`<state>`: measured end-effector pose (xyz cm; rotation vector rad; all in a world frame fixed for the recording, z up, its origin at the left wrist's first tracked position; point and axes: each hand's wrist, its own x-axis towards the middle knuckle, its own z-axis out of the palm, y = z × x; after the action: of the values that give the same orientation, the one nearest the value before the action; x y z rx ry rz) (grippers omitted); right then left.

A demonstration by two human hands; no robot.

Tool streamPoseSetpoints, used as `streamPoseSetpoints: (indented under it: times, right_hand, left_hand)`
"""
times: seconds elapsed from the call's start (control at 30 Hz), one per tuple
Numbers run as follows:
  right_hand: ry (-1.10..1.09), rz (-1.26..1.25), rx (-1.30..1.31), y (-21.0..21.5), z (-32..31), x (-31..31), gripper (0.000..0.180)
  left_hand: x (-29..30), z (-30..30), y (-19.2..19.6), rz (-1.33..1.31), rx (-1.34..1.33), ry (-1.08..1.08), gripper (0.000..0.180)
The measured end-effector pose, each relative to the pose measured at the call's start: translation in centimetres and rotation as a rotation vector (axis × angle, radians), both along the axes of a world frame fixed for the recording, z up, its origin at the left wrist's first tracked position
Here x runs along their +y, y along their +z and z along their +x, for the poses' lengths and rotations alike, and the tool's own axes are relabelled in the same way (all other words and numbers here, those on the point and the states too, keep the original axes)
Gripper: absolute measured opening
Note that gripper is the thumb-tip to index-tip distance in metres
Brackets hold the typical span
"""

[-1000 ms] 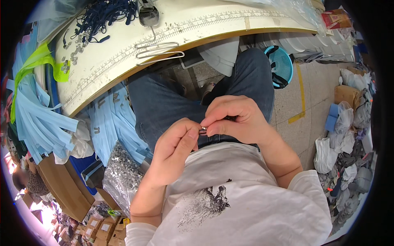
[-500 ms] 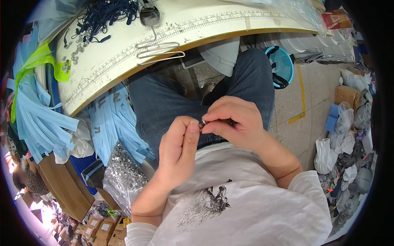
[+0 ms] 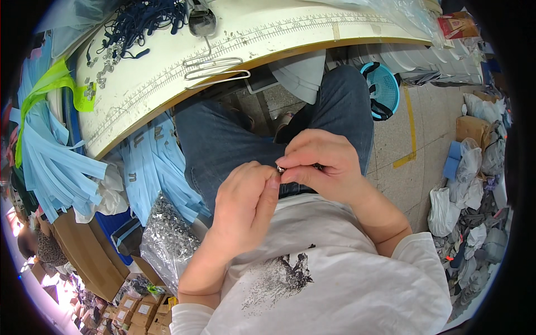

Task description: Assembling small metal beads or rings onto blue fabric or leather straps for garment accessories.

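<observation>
Over my lap, both hands meet at a small shiny metal piece. My left hand is closed, its thumb and curled fingers pinching the piece from one side. From the other side the thumb and forefinger of my right hand grip it. More dark metal bits show in the curl of the right hand's fingers. What exact fitting the piece is stays too small to tell. Below my left forearm's level lies a clear plastic bag full of similar-looking shiny metal pieces.
A curved white table with ruler markings bears dark blue cords, loose metal pieces and a bent wire rack. Light blue strips hang at left. A blue basket stands right of my knee; bagged goods are heaped further right.
My left hand has shifted slightly right, and its thumb now presses closer to the right fingertips. The right hand has turned a little around the metal piece.
</observation>
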<state>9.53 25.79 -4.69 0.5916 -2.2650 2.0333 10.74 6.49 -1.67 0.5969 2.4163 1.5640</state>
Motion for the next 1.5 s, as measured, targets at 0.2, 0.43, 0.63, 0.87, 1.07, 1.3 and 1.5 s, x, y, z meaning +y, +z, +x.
streamPoseSetpoints:
  times: [0.2, 0.43, 0.63, 0.87, 1.07, 1.3, 1.5]
  right_hand:
    - [0.048, -0.035, -0.019, -0.1, -0.2, 0.2, 0.023]
    - [0.046, -0.08, -0.219, 0.0, 0.2, -0.1, 0.022]
    - [0.118, -0.317, -0.393, -1.2, 0.1, 0.0, 0.017]
    - [0.044, -0.62, -0.656, -0.8, 0.2, -0.4, 0.008]
    - [0.022, -0.448, -0.876, 0.3, -0.3, 0.1, 0.006]
    - [0.007, -0.519, -0.679, 0.5, 0.0, -0.7, 0.007]
    - [0.163, -0.287, -0.352, -0.1, 0.1, -0.4, 0.013]
  left_hand:
    - [0.1, 0.3, 0.5, -0.016, -0.093, 0.091, 0.004]
    - [0.6, 0.9, -0.1, -0.034, -0.071, 0.181, 0.006]
    - [0.8, 0.8, -0.7, -0.067, -0.073, 0.19, 0.008]
    - [1.4, 0.4, -1.6, -0.029, 0.141, 0.238, 0.031]
    - [0.7, -0.8, -2.4, -0.01, 0.453, 0.21, 0.029]
    - [1.0, -0.7, -1.9, 0.064, 0.238, 0.266, 0.024]
    - [0.5, -0.7, -1.3, -0.101, 0.036, 0.228, 0.021]
